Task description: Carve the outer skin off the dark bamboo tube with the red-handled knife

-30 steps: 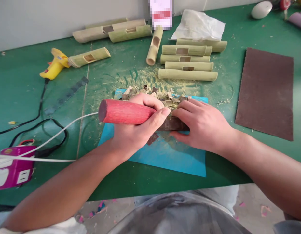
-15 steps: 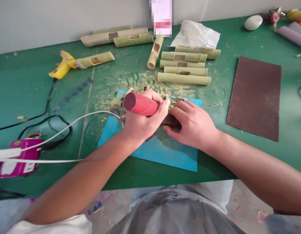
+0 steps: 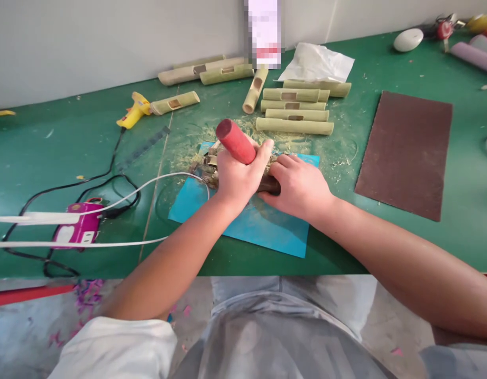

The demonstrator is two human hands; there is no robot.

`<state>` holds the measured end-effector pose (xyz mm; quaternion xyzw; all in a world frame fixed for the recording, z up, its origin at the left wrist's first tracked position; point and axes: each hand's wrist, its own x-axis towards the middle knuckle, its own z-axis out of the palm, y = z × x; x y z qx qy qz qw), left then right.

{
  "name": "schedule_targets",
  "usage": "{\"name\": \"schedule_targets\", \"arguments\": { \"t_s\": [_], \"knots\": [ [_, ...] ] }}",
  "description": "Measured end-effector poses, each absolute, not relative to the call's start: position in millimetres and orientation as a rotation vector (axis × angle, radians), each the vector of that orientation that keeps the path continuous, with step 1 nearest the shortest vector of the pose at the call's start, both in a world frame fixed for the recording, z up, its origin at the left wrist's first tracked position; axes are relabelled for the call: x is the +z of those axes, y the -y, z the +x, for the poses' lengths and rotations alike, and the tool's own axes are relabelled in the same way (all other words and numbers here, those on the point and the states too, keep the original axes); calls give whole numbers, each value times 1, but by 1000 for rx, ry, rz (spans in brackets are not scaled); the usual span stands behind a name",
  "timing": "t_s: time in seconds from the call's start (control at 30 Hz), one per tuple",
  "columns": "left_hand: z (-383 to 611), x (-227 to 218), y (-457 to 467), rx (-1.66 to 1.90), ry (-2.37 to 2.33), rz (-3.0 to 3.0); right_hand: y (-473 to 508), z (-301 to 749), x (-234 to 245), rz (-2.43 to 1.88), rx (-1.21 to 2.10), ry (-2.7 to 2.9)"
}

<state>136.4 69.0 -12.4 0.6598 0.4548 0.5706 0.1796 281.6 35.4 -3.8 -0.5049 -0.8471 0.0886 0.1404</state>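
My left hand (image 3: 239, 179) is wrapped round the thick red handle (image 3: 236, 142) of a tool, which points up and to the left. The tool's working end is hidden below the fist. Close on the right, my right hand (image 3: 298, 181) is closed on a dark brown piece (image 3: 270, 184), holding it down over a blue sheet (image 3: 267, 231). The piece's full shape is covered by my fingers. Brown scraps (image 3: 208, 167) lie against my left hand, and pale shavings (image 3: 191, 142) spread behind the sheet.
Cut bamboo tubes (image 3: 296, 115) with openings lie at the back, some under white paper (image 3: 314, 64). At left are a yellow glue gun (image 3: 135, 110), a magenta power adapter (image 3: 78, 225) and cables. A brown sheet (image 3: 405, 155) lies at right, a white mouse (image 3: 408, 40) behind it.
The camera view has shifted, so items on the left appear farther right. The red handle has tipped more upright. Both hands keep their grips.
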Motion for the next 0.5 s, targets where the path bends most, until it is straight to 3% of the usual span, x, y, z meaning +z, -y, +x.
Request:
{"name": "schedule_targets", "arguments": {
  "t_s": [0.5],
  "knots": [
    [128,-17,-74,1668,-1349,1818,-29,275,-1,-1488,268,2422]
  ]
}}
